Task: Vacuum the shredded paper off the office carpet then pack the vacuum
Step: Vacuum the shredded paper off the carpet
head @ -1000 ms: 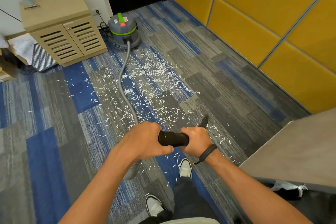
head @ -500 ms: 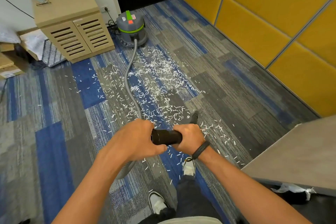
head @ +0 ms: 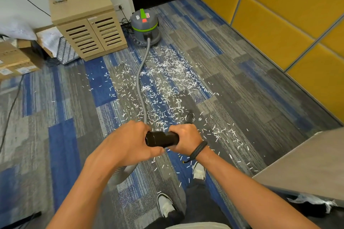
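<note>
Hose [head: 140,87] trails toward 12 o'clock through shredded paper [head: 167,80]; your left hand [head: 130,143] and right hand [head: 186,139] clamp black wand [head: 162,138]; dragging risks scattering scraps.

Carpet [head: 242,87]: woven pile, matt, rough-textured, in grey and blue tiles. Shredded paper [head: 167,72]: thin white strips, matt. Vacuum canister [head: 144,28]: grey plastic, slight sheen, green plastic band. Hose [head: 140,83]: grey ribbed plastic. Handle tube [head: 162,138]: black plastic, smooth, semi-gloss. Cabinet [head: 83,22]: pale wood-grain finish, matt, slatted doors. Wall panels [head: 279,5]: yellow padded cloth, matt.
</note>
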The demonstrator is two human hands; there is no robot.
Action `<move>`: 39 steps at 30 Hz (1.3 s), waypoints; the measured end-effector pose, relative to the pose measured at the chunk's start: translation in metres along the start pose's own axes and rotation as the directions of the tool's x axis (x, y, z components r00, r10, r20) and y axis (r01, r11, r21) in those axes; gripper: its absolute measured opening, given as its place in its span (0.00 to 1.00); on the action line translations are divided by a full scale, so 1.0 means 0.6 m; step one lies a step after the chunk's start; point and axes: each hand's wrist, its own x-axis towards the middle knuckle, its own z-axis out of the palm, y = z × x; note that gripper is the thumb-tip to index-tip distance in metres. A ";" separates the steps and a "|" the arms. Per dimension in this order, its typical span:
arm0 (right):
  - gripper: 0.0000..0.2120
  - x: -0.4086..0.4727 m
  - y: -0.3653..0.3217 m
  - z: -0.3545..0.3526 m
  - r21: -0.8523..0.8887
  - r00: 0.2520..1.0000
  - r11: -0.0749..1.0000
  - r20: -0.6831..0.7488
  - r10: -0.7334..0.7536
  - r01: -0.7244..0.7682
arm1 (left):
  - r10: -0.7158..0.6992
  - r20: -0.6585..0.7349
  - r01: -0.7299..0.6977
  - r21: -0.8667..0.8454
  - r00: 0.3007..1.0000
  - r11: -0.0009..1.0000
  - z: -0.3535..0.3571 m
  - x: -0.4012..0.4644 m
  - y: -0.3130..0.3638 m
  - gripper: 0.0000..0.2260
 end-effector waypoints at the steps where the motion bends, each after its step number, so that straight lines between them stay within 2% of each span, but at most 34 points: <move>1: 0.09 -0.003 0.001 0.000 -0.010 1.000 1.000 -0.005 0.005 -0.005 | 0.005 0.005 -0.005 -0.004 1.000 1.000 0.001 0.001 -0.001 0.21; 17: 0.09 -0.060 0.030 -0.035 -0.082 0.990 0.986 -0.018 0.141 -0.142 | 0.083 0.091 -0.079 -0.053 0.992 0.995 0.029 0.032 0.026 0.20; 22: 0.13 -0.084 0.046 -0.041 -0.123 0.983 0.976 -0.005 0.182 -0.181 | 0.139 0.121 -0.126 -0.112 0.983 0.986 0.049 0.046 0.037 0.19; 30: 0.09 -0.098 0.051 -0.050 -0.186 0.969 0.952 -0.006 0.247 -0.244 | 0.186 0.153 -0.170 -0.112 0.971 0.979 0.069 0.074 0.030 0.21; 39: 0.09 -0.087 0.041 -0.041 -0.222 0.950 0.934 0.073 0.302 -0.280 | 0.197 0.170 -0.172 -0.154 0.965 0.973 0.070 0.086 0.004 0.21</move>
